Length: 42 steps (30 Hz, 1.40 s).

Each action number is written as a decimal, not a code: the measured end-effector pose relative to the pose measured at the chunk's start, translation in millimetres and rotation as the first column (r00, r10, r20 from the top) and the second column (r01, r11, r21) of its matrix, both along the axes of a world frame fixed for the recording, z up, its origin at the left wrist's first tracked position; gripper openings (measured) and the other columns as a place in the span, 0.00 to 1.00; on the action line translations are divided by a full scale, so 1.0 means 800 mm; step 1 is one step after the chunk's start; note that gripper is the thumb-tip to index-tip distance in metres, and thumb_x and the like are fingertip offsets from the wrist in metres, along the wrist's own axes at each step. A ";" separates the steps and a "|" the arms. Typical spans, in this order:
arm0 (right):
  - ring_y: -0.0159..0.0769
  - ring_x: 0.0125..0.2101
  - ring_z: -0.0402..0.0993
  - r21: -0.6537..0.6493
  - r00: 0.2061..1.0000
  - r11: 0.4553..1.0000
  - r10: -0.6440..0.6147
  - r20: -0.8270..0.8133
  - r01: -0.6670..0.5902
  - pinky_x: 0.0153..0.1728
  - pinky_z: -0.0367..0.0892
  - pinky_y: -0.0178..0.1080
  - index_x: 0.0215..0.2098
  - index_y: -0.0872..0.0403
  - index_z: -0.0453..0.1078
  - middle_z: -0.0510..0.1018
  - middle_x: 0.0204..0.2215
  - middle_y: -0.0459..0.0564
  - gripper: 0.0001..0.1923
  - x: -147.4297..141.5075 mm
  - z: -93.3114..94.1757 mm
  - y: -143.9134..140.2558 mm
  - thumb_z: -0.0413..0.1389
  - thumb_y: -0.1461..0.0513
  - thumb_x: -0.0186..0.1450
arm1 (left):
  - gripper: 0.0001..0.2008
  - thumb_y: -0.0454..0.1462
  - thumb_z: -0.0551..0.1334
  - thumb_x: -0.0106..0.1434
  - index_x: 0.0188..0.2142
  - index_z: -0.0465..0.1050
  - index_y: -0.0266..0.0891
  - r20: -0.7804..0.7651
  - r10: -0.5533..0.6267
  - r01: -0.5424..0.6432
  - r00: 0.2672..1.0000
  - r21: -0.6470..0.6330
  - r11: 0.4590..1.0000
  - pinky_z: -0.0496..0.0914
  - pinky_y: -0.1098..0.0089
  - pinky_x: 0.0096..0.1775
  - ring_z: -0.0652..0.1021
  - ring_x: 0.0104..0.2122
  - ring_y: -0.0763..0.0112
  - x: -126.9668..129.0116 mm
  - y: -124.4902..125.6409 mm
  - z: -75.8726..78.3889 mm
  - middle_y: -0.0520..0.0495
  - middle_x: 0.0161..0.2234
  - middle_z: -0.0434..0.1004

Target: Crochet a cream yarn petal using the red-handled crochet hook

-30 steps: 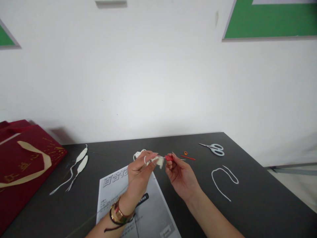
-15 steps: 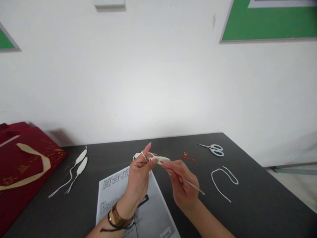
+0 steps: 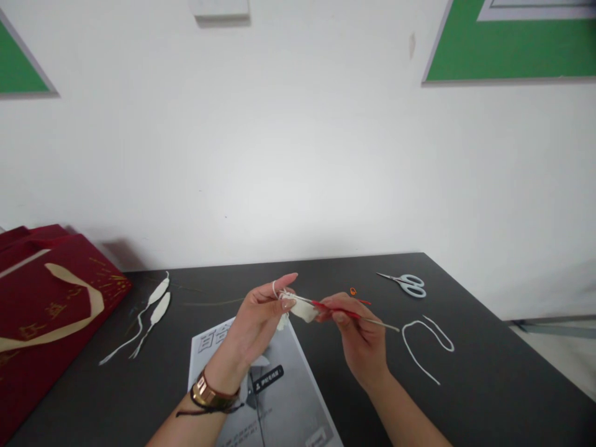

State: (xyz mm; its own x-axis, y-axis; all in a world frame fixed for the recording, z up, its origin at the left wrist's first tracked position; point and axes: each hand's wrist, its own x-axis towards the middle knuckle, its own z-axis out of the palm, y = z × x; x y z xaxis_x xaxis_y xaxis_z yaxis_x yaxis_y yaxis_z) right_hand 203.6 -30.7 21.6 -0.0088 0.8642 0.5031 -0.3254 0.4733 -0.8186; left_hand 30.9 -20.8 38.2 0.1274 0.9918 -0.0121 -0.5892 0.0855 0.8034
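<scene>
Only blurred print on the sheet point(image 3: 284, 397); hands pinching crochet piece point(image 3: 302, 308) and hook point(image 3: 344, 312).

Dark grey table point(image 3: 488, 397) against a white wall. Lying on it: printed instruction sheet point(image 3: 279, 397) near the front edge, two white crocheted petals point(image 3: 156, 304) and red bag point(image 3: 41, 310) leftward, scissors point(image 3: 407, 284), loose white yarn strand point(image 3: 426, 338) and small orange marker point(image 3: 353, 290) rightward.

White wall point(image 3: 298, 155) behind dark table point(image 3: 488, 385)
</scene>
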 end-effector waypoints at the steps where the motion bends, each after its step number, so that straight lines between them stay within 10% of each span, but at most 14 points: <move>1: 0.36 0.27 0.75 -0.010 1.000 1.000 0.006 -0.010 -0.006 0.30 0.70 0.38 0.36 0.50 0.77 0.79 0.30 0.50 0.07 0.001 0.000 0.001 0.57 0.61 0.63 | 0.19 0.30 0.71 0.47 0.41 0.79 0.37 -0.020 -0.001 0.001 1.000 0.003 1.000 0.66 0.68 0.37 0.74 0.29 0.72 -0.003 -0.001 0.001 0.49 0.28 0.77; 42: 0.35 0.27 0.72 0.089 0.932 0.930 0.361 -0.020 -0.358 0.25 0.71 0.39 0.36 0.52 0.76 0.73 0.27 0.49 0.07 0.038 0.009 0.018 0.56 0.61 0.64 | 0.20 0.28 0.68 0.41 0.38 0.81 0.32 0.016 -0.477 0.477 0.879 -0.069 0.876 0.60 0.69 0.33 0.69 0.27 0.71 -0.026 -0.006 0.003 0.46 0.24 0.73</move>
State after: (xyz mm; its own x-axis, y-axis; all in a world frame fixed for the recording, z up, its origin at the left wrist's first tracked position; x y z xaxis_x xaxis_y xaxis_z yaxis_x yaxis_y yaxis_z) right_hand 234.3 -16.5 29.0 -0.2919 0.7618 0.5783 -0.5142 0.3848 -0.7665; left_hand 9.8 -25.7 40.7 0.5847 0.8074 -0.0786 -0.4616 0.4108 0.7862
